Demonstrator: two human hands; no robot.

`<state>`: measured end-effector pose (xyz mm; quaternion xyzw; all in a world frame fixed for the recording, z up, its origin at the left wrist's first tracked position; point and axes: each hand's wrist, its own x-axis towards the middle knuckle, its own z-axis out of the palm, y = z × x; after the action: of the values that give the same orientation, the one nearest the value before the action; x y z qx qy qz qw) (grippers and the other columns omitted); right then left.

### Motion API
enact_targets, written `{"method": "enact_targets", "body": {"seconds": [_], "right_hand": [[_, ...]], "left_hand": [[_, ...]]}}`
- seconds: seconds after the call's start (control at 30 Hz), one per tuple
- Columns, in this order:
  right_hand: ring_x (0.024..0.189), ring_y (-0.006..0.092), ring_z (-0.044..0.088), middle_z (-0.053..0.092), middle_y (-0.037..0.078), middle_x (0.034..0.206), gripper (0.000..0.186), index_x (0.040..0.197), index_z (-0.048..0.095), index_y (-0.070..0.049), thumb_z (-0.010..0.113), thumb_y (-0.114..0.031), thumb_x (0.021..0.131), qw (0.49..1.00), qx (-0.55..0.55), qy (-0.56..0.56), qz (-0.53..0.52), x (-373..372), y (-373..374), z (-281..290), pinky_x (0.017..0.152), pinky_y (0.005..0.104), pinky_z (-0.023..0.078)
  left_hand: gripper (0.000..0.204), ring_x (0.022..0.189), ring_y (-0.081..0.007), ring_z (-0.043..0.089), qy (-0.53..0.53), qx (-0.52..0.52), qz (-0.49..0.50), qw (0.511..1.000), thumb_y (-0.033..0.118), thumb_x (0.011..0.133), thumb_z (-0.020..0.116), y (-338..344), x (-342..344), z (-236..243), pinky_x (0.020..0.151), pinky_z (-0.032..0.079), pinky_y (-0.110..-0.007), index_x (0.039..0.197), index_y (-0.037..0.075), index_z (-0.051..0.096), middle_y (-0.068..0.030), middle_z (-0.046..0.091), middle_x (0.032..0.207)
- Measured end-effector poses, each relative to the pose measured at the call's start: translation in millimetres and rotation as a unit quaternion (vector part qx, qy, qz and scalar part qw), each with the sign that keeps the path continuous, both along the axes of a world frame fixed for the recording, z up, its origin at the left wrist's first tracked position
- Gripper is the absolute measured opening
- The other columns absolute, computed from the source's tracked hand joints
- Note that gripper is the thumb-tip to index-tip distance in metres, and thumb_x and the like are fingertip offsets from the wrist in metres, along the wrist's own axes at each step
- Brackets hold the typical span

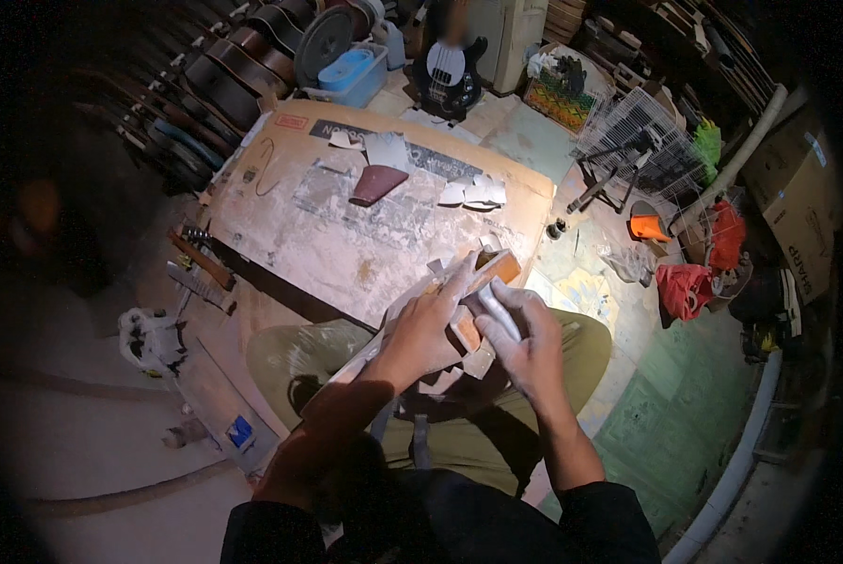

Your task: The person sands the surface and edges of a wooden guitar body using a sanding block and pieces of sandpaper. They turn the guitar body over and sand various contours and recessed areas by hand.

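Note:
My left hand (pixel 428 331) grips a dusty, pale wooden piece (pixel 499 273) over my lap, its bare orange-brown wood showing at two spots near my fingers. Its full shape is hidden by my hands and forearm. In my right hand (pixel 532 343) is a grey, rolled or folded strip (pixel 499 315) that looks like sandpaper, pressed against the wood between those two spots. Pale dust coats both hands. Beyond them, a dusty cardboard sheet (pixel 281 221) carries a maroon sandpaper-like piece (pixel 378 185) and torn pale scraps (pixel 473 193).
Several guitar bodies (pixel 219 89) line the far left, and a dark bass guitar (pixel 448 70) stands at the back. A blue tub (pixel 358 77) is beside it. On the right are a white wire rack (pixel 642 141), an orange object (pixel 647 226) and red bags (pixel 685 289). Hand tools (pixel 201 268) lie left.

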<state>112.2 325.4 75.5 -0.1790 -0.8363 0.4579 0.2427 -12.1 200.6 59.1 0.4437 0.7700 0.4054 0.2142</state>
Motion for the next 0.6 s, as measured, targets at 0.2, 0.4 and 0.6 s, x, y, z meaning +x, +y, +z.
{"method": "enact_targets", "body": {"seconds": [0.2, 0.4, 0.6], "right_hand": [[0.089, 0.0141, 0.061, 0.067, 0.012, 0.1, 0.039, 0.118, 0.061, 0.003, 0.075, -0.013, 0.086, 0.992, -0.118, 0.013, -0.05, 18.2, -16.0, 7.6, 0.082, 0.0315, 0.05], [0.09, 0.0213, 0.065, 0.067, 0.017, 0.1, 0.036, 0.116, 0.062, 0.003, 0.075, -0.008, 0.085, 0.994, -0.063, 0.006, -0.091, 12.3, -18.0, 20.9, 0.082, 0.0337, 0.051], [0.092, 0.0281, 0.067, 0.067, 0.017, 0.103, 0.039, 0.117, 0.063, 0.001, 0.078, -0.007, 0.081, 0.995, -0.017, 0.003, -0.098, -3.0, -11.0, 21.0, 0.083, 0.0351, 0.052]], "left_hand": [[0.099, 0.095, -0.0489, 0.061, 0.008, 0.013, 0.008, 1.0, 0.023, 0.074, 0.071, 9.0, -6.2, 4.9, 0.085, 0.048, -0.051, 0.156, 0.007, 0.017, -0.0294, 0.065, 0.103], [0.1, 0.092, -0.0499, 0.061, -0.022, -0.088, -0.047, 0.995, 0.017, 0.073, 0.07, 24.6, -20.7, 16.9, 0.081, 0.049, -0.047, 0.156, 0.009, 0.015, -0.0329, 0.063, 0.097], [0.101, 0.088, -0.0498, 0.06, 0.022, -0.048, -0.046, 0.998, 0.01, 0.068, 0.071, 31.5, -26.2, 11.1, 0.08, 0.048, -0.049, 0.155, 0.008, 0.021, -0.0308, 0.063, 0.091]]}}
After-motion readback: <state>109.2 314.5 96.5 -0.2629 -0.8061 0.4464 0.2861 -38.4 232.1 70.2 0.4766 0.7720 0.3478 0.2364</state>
